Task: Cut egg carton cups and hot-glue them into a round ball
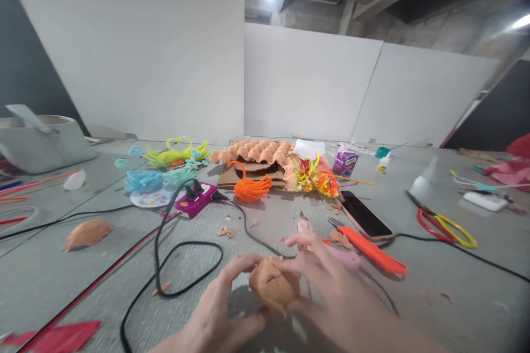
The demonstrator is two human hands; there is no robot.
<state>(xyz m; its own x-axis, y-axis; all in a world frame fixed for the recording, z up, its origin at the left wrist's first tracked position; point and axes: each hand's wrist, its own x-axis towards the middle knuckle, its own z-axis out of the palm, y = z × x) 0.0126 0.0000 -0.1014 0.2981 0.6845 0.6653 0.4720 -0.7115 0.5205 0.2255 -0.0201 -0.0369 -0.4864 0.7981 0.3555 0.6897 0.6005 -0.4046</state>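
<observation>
Nearest the camera, the person's left hand (215, 309) and right hand (331, 292) meet over the grey tabletop (434, 298), and between them sits a peach-brown cup-shaped piece of egg-carton pulp (273, 285). Both hands are closed on it: the left thumb and forefinger curl against its left flank, while the right hand's fingers press over its top and right side. The piece lies dead centre between the two palms, so neither hand is nearer. Its rounded dome faces up and away from the person, its ragged lower edge points down toward the table, and it has no marked long axis. Whether it rests on the table or is lifted just clear cannot be told.

Just beyond the right fingertips lie a pink-handled glue gun (327, 248) and an orange plastic utility knife (370, 251), the knife's length running from upper left to lower right. A black power cable (186, 265) loops on the left, leading up to a magenta plug adapter (196, 198). A dark smartphone (364, 216) lies behind the knife, and red-and-yellow-handled scissors (447, 226) are well to the right.

Farther off stand an orange pipe-cleaner figure (250, 187), a peach egg tray (252, 151), and green and blue pipe-cleaner shapes (165, 168).
</observation>
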